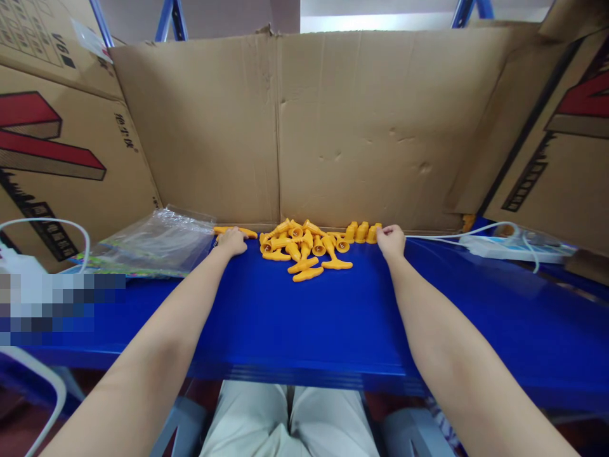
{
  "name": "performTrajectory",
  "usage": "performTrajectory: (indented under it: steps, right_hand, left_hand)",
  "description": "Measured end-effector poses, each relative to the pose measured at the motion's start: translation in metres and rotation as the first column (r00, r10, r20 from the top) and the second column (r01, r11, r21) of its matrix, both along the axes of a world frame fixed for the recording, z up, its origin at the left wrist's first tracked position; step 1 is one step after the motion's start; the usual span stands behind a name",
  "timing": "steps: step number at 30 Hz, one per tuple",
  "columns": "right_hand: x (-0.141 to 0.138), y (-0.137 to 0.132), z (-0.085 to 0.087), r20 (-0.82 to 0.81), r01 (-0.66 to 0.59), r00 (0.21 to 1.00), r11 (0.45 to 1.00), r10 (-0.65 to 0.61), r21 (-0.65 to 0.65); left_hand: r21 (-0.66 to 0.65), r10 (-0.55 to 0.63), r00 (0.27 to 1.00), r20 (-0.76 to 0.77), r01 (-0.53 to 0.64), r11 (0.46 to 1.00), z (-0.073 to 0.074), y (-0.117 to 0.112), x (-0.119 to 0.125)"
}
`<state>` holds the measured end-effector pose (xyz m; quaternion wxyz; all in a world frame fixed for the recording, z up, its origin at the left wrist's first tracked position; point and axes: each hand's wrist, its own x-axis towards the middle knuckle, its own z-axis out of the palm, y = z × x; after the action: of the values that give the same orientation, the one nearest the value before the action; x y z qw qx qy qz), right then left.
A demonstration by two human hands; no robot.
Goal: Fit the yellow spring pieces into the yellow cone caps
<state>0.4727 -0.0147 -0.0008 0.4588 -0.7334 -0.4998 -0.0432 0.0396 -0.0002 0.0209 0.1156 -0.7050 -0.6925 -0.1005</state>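
Observation:
My left hand (231, 242) is at the back of the blue table, its fingers curled over a yellow handle bar (248, 233) that shows at both sides of the hand. Near the cardboard, my right hand (392, 242) has thumb and fingers pinched at the end of a short row of upright yellow caps (362, 232), touching the rightmost one. Between the hands lies a loose pile of yellow plastic parts (295, 238), some bar-shaped, some with round open ends. Several bars, such as a front bar (307, 274), lie nearest me.
A cardboard sheet (361, 127) walls off the back, with printed boxes (52, 146) at the sides. Clear plastic bags (162, 235) lie at left. A white power strip (518, 247) with cables sits at right. The blue table (304, 330) ends just before my lap.

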Motion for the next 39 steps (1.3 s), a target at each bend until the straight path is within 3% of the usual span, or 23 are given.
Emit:
performTrajectory:
  steps: [2, 5, 9, 13, 17, 22, 25, 27, 29, 31, 34, 39]
  right_hand:
    - [-0.012, -0.007, 0.011, -0.001, 0.047, 0.999, 0.998, -0.047, -0.045]
    - [-0.036, -0.009, 0.023, 0.083, -0.059, 0.994, 0.982, 0.075, -0.179]
    - [-0.062, 0.005, 0.025, 0.113, -0.190, 0.958, 0.882, 0.262, -0.432]
    - [-0.071, 0.016, 0.019, 0.030, -0.276, 0.941, 0.812, 0.338, -0.514]
    - [-0.074, 0.019, 0.016, 0.060, -0.296, 0.929, 0.832, 0.364, -0.469]
    - [-0.081, 0.013, 0.020, 0.008, -0.253, 0.959, 0.865, 0.284, -0.433]
    - [-0.087, 0.003, 0.029, 0.021, -0.191, 0.977, 0.921, 0.210, -0.341]
    - [-0.095, -0.006, 0.034, 0.085, -0.146, 0.982, 0.961, 0.170, -0.236]
    - [-0.104, -0.016, 0.039, 0.171, -0.186, 0.962, 0.971, 0.210, -0.147]
    - [-0.115, -0.024, 0.043, 0.315, -0.305, 0.897, 0.950, 0.309, -0.065]
    - [-0.132, -0.032, 0.046, 0.538, -0.497, 0.728, 0.868, 0.425, -0.013]
    - [-0.147, -0.037, 0.048, 0.687, -0.612, 0.559, 0.790, 0.464, -0.037]
  left_hand:
    - [0.024, 0.015, 0.998, 0.055, -0.016, 1.000, -0.001, 0.001, 0.003]
    - [0.046, 0.014, 0.995, 0.095, -0.019, 0.999, -0.004, 0.002, 0.007]
    - [0.070, 0.028, 0.990, 0.136, -0.038, 0.997, -0.010, 0.004, 0.010]
    - [0.060, 0.067, 0.984, 0.167, -0.078, 0.995, -0.007, 0.002, 0.014]
    - [0.006, 0.091, 0.960, 0.266, -0.096, 0.995, 0.007, -0.007, 0.033]
    - [0.232, -0.096, 0.915, 0.392, 0.003, 0.973, 0.020, -0.030, 0.074]
    - [0.385, -0.300, 0.912, 0.279, 0.180, 0.905, 0.020, -0.046, 0.089]
    - [0.415, -0.418, 0.891, 0.178, 0.317, 0.853, 0.019, -0.054, 0.092]
    - [0.420, -0.482, 0.867, 0.125, 0.394, 0.817, 0.019, -0.059, 0.092]
    - [0.425, -0.501, 0.858, 0.115, 0.413, 0.805, 0.020, -0.062, 0.092]
    - [0.431, -0.493, 0.861, 0.124, 0.401, 0.809, 0.021, -0.062, 0.090]
    - [0.468, -0.514, 0.843, 0.160, 0.394, 0.791, 0.024, -0.060, 0.080]
